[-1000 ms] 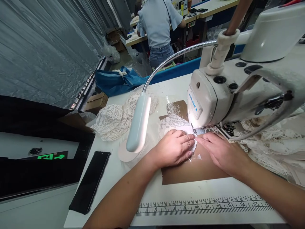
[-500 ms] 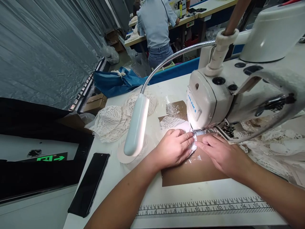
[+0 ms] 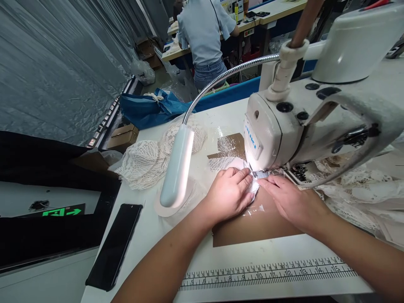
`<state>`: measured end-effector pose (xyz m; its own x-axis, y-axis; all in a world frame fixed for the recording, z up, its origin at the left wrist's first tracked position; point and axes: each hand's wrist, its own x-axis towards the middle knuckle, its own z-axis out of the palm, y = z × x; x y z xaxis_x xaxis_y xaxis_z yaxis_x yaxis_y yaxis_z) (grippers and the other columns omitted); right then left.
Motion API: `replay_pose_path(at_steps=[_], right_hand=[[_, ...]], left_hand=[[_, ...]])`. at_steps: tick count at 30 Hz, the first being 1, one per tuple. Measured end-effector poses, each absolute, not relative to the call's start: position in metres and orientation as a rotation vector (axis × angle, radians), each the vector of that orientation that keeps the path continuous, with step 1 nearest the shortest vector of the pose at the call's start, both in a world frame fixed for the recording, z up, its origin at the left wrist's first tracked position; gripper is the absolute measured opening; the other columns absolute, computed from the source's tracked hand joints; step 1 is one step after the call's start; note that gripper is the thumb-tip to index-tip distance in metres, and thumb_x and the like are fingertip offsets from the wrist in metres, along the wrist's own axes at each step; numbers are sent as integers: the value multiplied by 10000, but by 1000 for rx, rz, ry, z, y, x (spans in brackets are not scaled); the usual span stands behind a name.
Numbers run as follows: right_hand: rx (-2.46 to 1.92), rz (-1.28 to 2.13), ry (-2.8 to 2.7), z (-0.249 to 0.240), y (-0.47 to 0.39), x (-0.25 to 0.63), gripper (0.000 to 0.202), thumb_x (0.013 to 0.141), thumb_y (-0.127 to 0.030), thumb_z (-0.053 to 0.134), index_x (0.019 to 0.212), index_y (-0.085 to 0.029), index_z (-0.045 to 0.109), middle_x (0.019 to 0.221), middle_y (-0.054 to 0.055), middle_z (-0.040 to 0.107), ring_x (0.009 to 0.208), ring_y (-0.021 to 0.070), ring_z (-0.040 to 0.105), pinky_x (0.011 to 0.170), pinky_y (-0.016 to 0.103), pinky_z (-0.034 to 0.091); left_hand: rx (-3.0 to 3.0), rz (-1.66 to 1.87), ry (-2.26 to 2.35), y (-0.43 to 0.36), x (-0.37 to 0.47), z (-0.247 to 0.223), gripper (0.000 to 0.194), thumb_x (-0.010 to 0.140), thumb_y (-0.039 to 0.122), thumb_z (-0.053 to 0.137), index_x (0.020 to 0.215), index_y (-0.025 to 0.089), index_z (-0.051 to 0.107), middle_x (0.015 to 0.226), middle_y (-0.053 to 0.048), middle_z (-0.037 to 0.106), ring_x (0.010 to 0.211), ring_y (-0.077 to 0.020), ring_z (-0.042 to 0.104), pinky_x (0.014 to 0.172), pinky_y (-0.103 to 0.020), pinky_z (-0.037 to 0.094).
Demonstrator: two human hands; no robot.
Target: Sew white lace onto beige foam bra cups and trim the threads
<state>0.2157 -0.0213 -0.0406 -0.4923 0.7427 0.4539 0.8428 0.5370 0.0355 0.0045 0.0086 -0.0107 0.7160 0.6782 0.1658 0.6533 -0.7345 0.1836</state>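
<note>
A small piece of white lace fabric (image 3: pixel 253 188) lies under the needle area of the white sewing machine (image 3: pixel 265 134). My left hand (image 3: pixel 232 191) rests on this fabric from the left, its fingers pressed together over it and the thumb at its near edge. From the right, my right hand (image 3: pixel 285 200) touches the fabric's edge with the index fingertip close to the presser foot (image 3: pixel 259 174); its other fingers are curled in and partly hidden. Beneath both hands is a brown sheet (image 3: pixel 261 225) taped to the table. More of the lace spreads out behind my left hand.
A lamp (image 3: pixel 177 168) on a bendable neck hangs left of the machine. Cream lace pieces (image 3: pixel 142 162), a round roll (image 3: pixel 166 210) and a black phone (image 3: pixel 115 246) lie leftward. A ruler strip (image 3: pixel 268 273) runs along the front. Beyond the table sits a person (image 3: pixel 203 38).
My right index fingertip has shifted slightly up toward the presser foot. The left hand keeps its hold on the fabric. The whole view has moved a little.
</note>
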Motion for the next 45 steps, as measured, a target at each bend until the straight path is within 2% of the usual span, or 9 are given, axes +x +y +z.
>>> replay_pose_path(at_steps=[6, 13, 21, 26, 33, 37, 41, 45], right_hand=[[-1333, -320, -2370, -44, -23, 226, 414, 867, -113, 454, 1174, -237, 703, 999, 85, 743, 684, 172, 639, 552, 268, 427], [-1420, -40, -2380, -37, -24, 221, 434, 875, -146, 427, 1194, -285, 686, 959, 65, 724, 800, 190, 649, 613, 269, 463], [-1329, -51, -2452, -39, -23, 216, 406, 854, -80, 436, 1101, -247, 712, 934, 60, 707, 806, 179, 623, 659, 278, 425], [-1252, -143, -2425, -43, -23, 217, 433, 861, -65, 413, 1157, -228, 684, 984, 55, 704, 804, 174, 622, 624, 281, 390], [-1368, -196, -2409, -47, -22, 217, 460, 829, -65, 433, 1181, -242, 670, 874, 48, 700, 693, 162, 593, 579, 276, 366], [-1332, -135, -2422, -40, -23, 217, 456, 826, -61, 436, 1179, -236, 665, 928, 44, 698, 733, 161, 595, 608, 280, 381], [-1206, -102, -2470, -35, -23, 219, 390, 819, -63, 451, 1088, -213, 689, 992, 40, 697, 728, 145, 577, 597, 291, 357], [-1154, -111, -2461, -39, -24, 222, 396, 840, -76, 424, 1123, -187, 679, 1008, 56, 704, 726, 141, 568, 577, 296, 332]], left_hand=[[2731, 520, 1000, 8, -2, -12, 279, 961, 333, 500, 1018, 149, 703, 1196, -108, 685, 998, -235, 586, 851, -396, 493], [2791, 507, 916, 6, 3, -12, 278, 990, 326, 486, 1027, 182, 720, 911, -68, 706, 852, -176, 590, 785, -347, 477], [2810, 511, 907, 2, 5, -15, 279, 999, 294, 472, 1024, 175, 724, 1053, -85, 722, 929, -182, 613, 832, -359, 500], [2826, 545, 933, 3, 7, -18, 265, 987, 286, 493, 1030, 166, 725, 1118, -74, 721, 915, -183, 610, 822, -353, 521], [2841, 491, 923, 7, 4, -17, 317, 988, 348, 469, 1080, 164, 710, 1177, -113, 693, 985, -222, 621, 847, -384, 516], [2842, 489, 901, 7, 1, -14, 318, 978, 362, 484, 1080, 172, 717, 1210, -121, 679, 1010, -239, 614, 860, -404, 511], [2835, 508, 866, 7, -1, -12, 301, 972, 344, 502, 1053, 162, 728, 1207, -110, 687, 1009, -238, 618, 868, -405, 515], [2848, 490, 845, 7, -1, -9, 283, 979, 303, 496, 1083, 163, 719, 1208, -92, 696, 1008, -225, 616, 878, -396, 515]])
